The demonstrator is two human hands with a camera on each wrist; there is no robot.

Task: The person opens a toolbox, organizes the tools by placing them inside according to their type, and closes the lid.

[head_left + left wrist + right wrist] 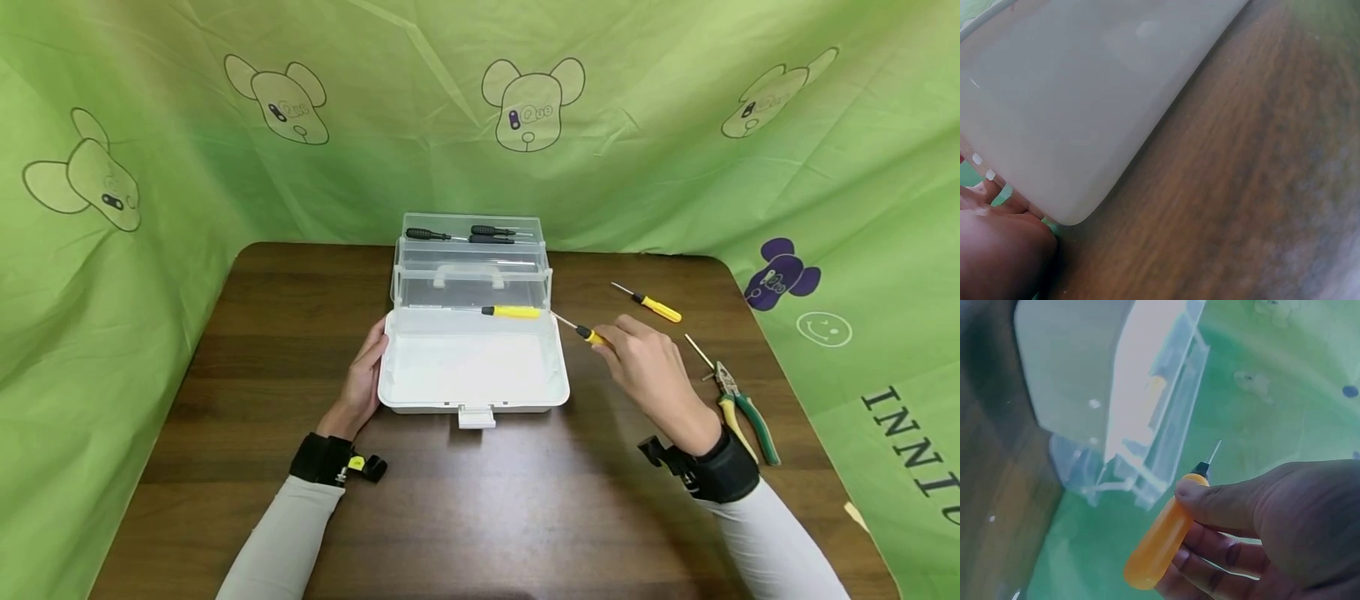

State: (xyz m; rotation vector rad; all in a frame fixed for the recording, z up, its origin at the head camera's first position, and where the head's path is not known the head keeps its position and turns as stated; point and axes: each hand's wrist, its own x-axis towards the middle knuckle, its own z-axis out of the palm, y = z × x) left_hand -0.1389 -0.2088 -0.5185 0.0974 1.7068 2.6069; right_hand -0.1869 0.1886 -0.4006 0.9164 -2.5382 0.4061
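Observation:
My right hand [651,367] pinches a yellow-handled screwdriver [1163,540] between thumb and fingers, just off the right side of a white toolbox [472,362]. Its shaft angles up toward the box's back right corner. My left hand [360,383] rests along the box's left side, its fingertips right at the rim. The toolbox stands open, with clear tiered trays [472,287] raised behind the white base. A second yellow screwdriver [512,312] lies in the tray nearest the base. Several black-handled screwdrivers [427,234] lie in the rearmost tray.
On the right of the brown wooden table [487,517] lie another yellow screwdriver [660,310], a thin metal tool [699,350] and pliers [750,417] with green and yellow handles. A latch [476,417] juts from the box's front. Green cloth [420,167] hangs around the table.

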